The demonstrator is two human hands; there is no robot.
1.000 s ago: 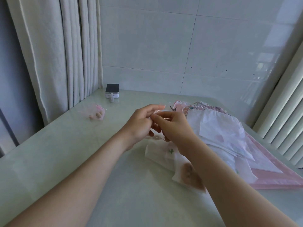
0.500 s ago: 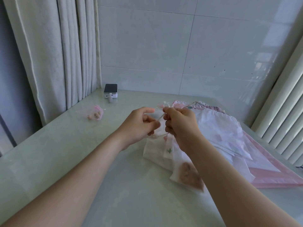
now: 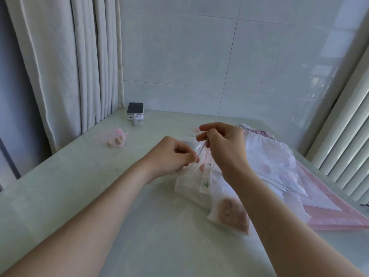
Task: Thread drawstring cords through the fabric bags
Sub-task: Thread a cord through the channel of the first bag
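Observation:
A thin white fabric bag [image 3: 207, 186] with a small green cactus print lies in the middle of the table, its top edge lifted. My left hand [image 3: 173, 156] pinches that top edge. My right hand [image 3: 223, 144] is a little higher and pinches a pale drawstring cord [image 3: 202, 148], which runs taut down to the fingers of my left hand. A brown printed patch [image 3: 231, 214] shows on the near end of the fabric. More white and pink bags [image 3: 279, 166] are piled to the right.
A small pink mesh pouch [image 3: 116, 136] holding pale lumps lies at the left. A small white device with a black top [image 3: 135, 111] stands at the back by the curtain [image 3: 65, 62]. Pink sheets [image 3: 339, 214] lie under the pile near the blinds [image 3: 351, 152].
My hands have drawn apart: the right one rose and went right with the cord, the left one dropped toward the bag, so the cord is stretched between them.

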